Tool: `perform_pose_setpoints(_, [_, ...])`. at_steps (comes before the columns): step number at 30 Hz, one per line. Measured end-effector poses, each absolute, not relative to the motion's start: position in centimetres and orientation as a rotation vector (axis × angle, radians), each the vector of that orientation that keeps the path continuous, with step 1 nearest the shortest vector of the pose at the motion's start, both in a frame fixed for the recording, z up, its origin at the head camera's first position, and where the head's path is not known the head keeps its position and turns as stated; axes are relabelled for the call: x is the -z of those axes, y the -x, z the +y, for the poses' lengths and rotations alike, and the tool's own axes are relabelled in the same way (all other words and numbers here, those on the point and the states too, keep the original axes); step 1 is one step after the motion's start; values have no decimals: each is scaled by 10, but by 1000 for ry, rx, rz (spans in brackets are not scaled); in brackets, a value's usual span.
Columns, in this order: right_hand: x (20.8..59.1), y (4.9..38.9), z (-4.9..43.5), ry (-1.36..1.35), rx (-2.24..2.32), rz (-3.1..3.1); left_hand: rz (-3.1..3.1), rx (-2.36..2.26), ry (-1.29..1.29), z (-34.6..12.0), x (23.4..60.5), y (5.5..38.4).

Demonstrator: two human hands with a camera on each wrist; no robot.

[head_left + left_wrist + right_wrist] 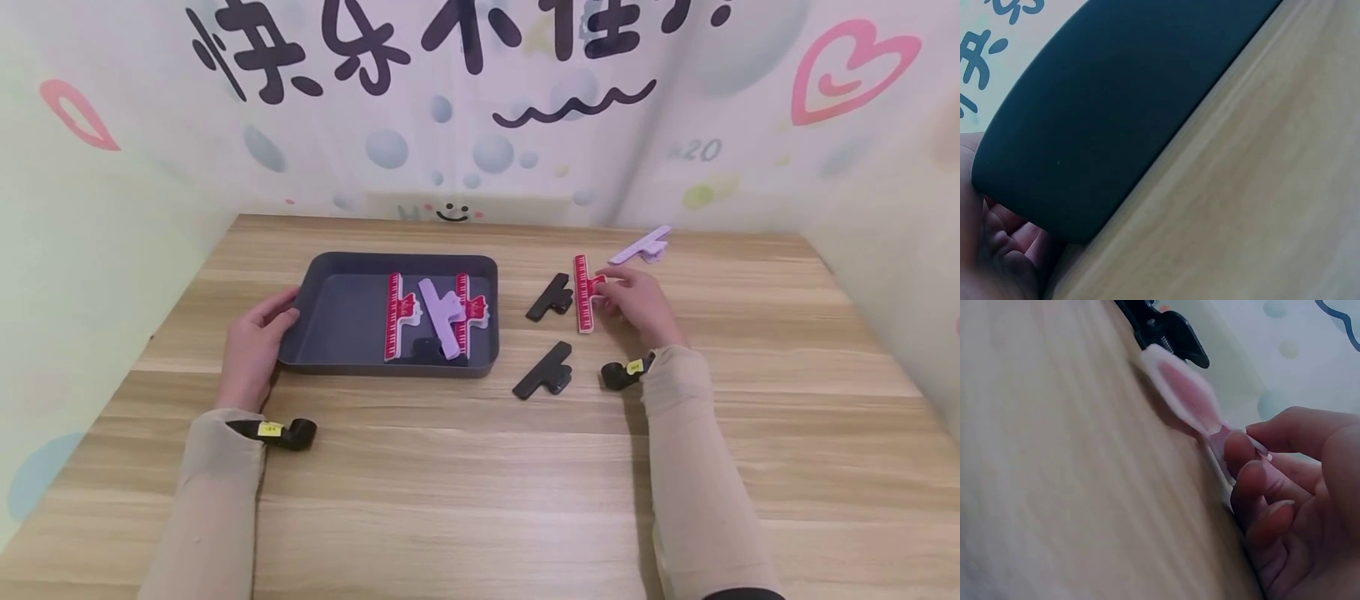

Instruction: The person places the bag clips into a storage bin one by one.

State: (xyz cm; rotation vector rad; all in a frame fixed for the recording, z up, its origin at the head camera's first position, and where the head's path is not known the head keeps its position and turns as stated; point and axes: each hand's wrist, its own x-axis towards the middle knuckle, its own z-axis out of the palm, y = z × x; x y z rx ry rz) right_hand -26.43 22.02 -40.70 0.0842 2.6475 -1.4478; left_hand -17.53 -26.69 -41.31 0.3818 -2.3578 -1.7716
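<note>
My left hand (253, 346) grips the left end of a dark grey tray (311, 308); in the left wrist view, curled fingers (1013, 231) lie against the tray's end. With my right hand (637, 300) I pinch the handle of a red-and-white clip (583, 300) patterned like piano keys. It is right of the tray, and the right wrist view shows it tilted at the tabletop. Inside the tray lie a red clip (393, 321), another red clip (462, 287), a lilac clip (441, 321) overlapping it, and a black clip (427, 348), partly hidden.
Between tray and right hand lie a black clip (551, 297) and, nearer me, another black clip (546, 371). A lilac clip (641, 247) rests near the back edge, beyond my right hand. A printed cloth wall (450, 158) stands behind the wooden table (465, 492).
</note>
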Motion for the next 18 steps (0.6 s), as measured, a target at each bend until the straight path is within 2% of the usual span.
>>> perform_pose_setpoints(11, [404, 264, 217, -203, 1843, 2444, -2350, 1767, -394, -267, 414, 175])
perform_pose_setpoints(18, [396, 262, 213, -194, 1905, 2431, -2358, 1766, -395, -266, 412, 174])
